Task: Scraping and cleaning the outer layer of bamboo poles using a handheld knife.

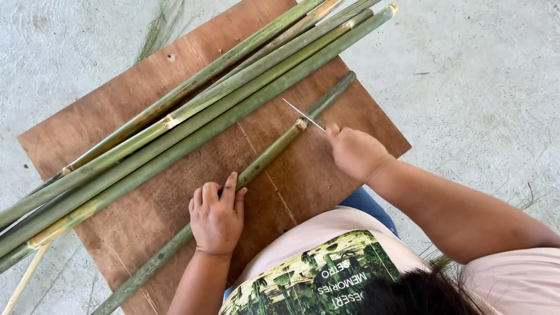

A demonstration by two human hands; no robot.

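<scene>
The bamboo stick (265, 157) I am working on lies slantwise across the brown wooden board (326, 175), one end running off the board's near-left edge toward the floor, the other pointing up and right. My left hand (217, 217) presses down on it near its middle, palm flat, fingers curled over the stick to pin it to the board. My right hand (354, 153) is closed around the handle of a knife (304, 114); the thin blade sticks out up and to the left, and its edge meets the stick right at a pale knot.

As I judge it, I am at the step of trimming or scoring the stick at that knot. The next move calls for a steady hold from my left hand so the round stick does not roll, and a controlled push of the blade away from my holding fingers, which sit well down the stick from the cutting point.

Just beyond this stick, a bundle of longer bamboo poles (192, 122) lies side by side on the same slant, filling the far half of the board and overhanging both ends. The board rests on a grey concrete floor (484, 76), with a few green shavings scattered about.
</scene>
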